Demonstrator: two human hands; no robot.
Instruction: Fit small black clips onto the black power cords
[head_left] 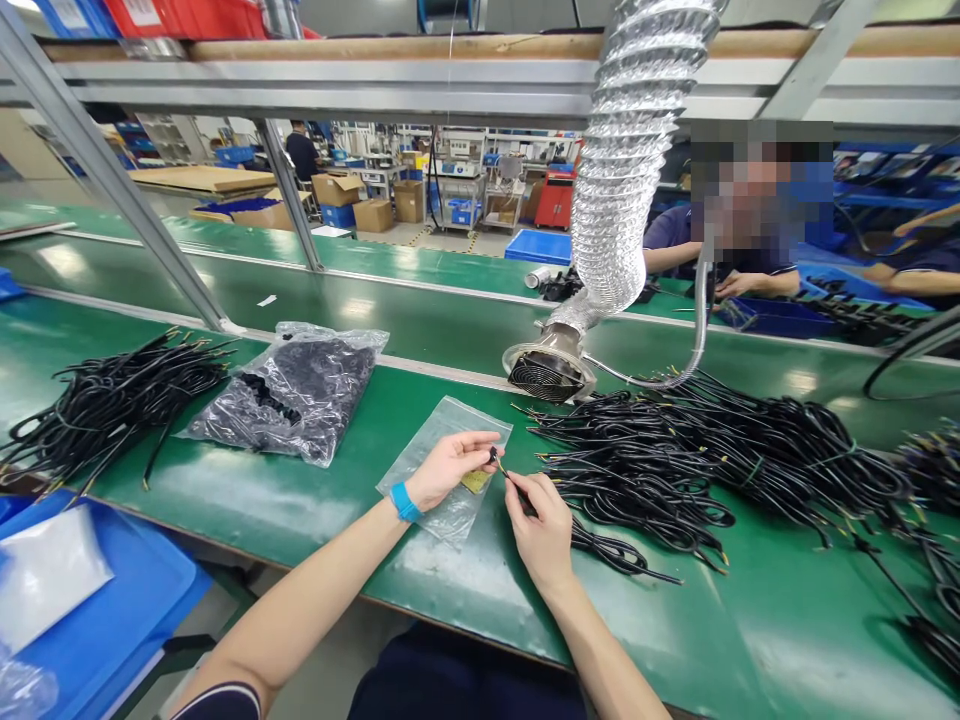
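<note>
Between the thumb and fingers of my left hand [448, 468] is a small black part [493, 455], too small to name more closely. My right hand [541, 525] pinches a black cable [517, 486] near its end, whose thin bared wires reach that part. The rest of this cable lies in a looped bundle [619, 550] beyond my right hand. Beneath my left hand a clear zip bag [442, 430] with small yellow pieces [475, 481] rests on the green bench [322, 510].
Black cable piles lie at right [637, 460] and left [112, 400]. A clear bag of black parts [300, 390] sits left of centre. A foil exhaust duct [622, 150] hangs ahead, its fan hood [549, 365] low over the bench. Across the line sits a co-worker [675, 240].
</note>
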